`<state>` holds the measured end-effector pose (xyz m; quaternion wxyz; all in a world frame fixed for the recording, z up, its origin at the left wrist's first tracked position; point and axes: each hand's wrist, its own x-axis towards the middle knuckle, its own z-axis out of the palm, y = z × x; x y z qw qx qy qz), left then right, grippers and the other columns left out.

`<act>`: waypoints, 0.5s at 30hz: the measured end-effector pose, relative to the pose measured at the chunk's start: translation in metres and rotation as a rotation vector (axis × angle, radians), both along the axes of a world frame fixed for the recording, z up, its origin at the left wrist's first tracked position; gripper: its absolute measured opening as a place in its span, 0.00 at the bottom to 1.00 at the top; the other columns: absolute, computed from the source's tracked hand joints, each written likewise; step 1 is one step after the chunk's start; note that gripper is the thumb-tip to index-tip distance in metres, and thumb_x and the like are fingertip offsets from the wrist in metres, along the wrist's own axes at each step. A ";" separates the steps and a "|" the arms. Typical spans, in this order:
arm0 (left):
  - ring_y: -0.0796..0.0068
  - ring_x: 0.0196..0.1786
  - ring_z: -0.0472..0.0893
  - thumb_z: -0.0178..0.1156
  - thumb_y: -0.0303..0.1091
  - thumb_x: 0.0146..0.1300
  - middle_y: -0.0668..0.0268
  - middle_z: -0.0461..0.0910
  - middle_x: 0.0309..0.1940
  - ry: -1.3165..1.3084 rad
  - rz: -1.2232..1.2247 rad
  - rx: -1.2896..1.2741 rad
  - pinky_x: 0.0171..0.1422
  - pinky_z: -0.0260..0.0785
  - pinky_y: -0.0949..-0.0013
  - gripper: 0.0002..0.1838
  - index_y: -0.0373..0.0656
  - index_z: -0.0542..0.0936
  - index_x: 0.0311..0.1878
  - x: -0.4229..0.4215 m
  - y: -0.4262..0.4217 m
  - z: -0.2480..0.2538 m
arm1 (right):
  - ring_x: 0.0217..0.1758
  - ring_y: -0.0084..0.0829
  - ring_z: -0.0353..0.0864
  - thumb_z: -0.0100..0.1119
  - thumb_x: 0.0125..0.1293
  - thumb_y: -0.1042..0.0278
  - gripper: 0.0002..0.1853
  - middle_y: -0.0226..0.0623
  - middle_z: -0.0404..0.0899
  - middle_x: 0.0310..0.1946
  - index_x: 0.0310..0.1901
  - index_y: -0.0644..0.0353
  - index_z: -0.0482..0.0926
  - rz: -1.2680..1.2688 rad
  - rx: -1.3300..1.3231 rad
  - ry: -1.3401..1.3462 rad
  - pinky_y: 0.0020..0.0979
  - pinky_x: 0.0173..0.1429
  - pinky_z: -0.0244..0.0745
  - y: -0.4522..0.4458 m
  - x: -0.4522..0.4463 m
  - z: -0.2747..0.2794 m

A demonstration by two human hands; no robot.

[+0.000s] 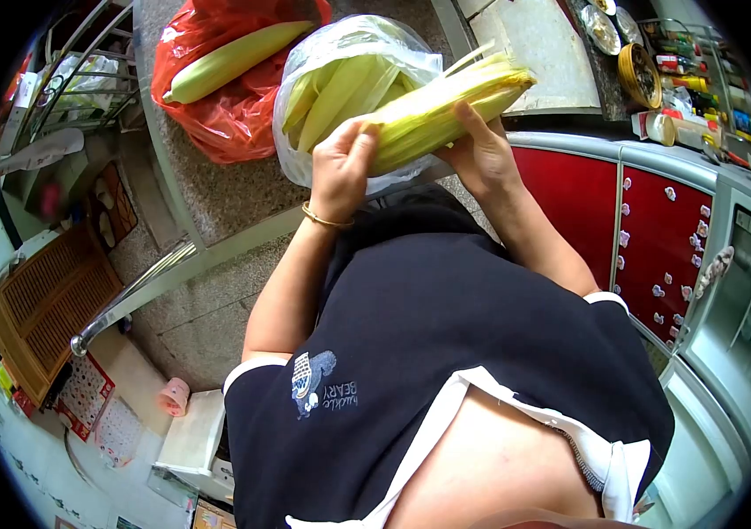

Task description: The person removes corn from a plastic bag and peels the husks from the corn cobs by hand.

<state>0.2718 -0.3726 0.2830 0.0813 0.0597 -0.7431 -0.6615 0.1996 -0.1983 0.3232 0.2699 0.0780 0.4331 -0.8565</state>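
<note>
Both my hands are closed round an ear of corn (pixel 433 115) in its yellow-green husk. My left hand (pixel 345 167), with a bangle at the wrist, grips its lower left end. Nearer the husk's tip, my right hand (pixel 486 159) holds it with the thumb on top. Just behind it stands a white plastic bag (pixel 375 35), open, with several green husk pieces or ears (pixel 340 101) inside. To its left lies a red plastic bag (pixel 226 128) with one pale, husked ear of corn (pixel 234 63) on it.
The bags rest on a speckled stone counter (pixel 208 198) with a metal edge. At the upper right are plates (pixel 600 31), a wicker basket (pixel 640 75) and several bottles (pixel 684 66). Red cabinet doors (pixel 658 238) stand at right, a metal rack (pixel 85 70) at left.
</note>
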 end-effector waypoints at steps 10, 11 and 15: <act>0.81 0.36 0.77 0.56 0.42 0.68 0.65 0.82 0.36 -0.429 -0.180 0.466 0.44 0.70 0.76 0.18 0.33 0.79 0.45 -0.009 -0.012 0.004 | 0.63 0.38 0.69 0.58 0.61 0.74 0.33 0.41 0.65 0.60 0.66 0.53 0.55 0.131 0.005 0.190 0.45 0.68 0.64 0.009 0.007 -0.015; 0.81 0.35 0.77 0.56 0.44 0.69 0.66 0.81 0.32 -0.381 -0.149 0.443 0.42 0.69 0.77 0.17 0.35 0.79 0.41 -0.008 -0.011 0.003 | 0.63 0.38 0.68 0.57 0.58 0.76 0.35 0.42 0.65 0.60 0.66 0.54 0.54 0.103 0.068 0.193 0.45 0.69 0.63 0.009 0.008 -0.015; 0.80 0.36 0.77 0.53 0.43 0.71 0.66 0.79 0.31 0.018 0.298 0.579 0.43 0.69 0.78 0.17 0.37 0.77 0.40 -0.012 0.006 0.006 | 0.62 0.37 0.69 0.63 0.60 0.68 0.33 0.42 0.67 0.57 0.64 0.58 0.58 0.056 -0.058 0.214 0.45 0.68 0.65 -0.002 0.010 -0.014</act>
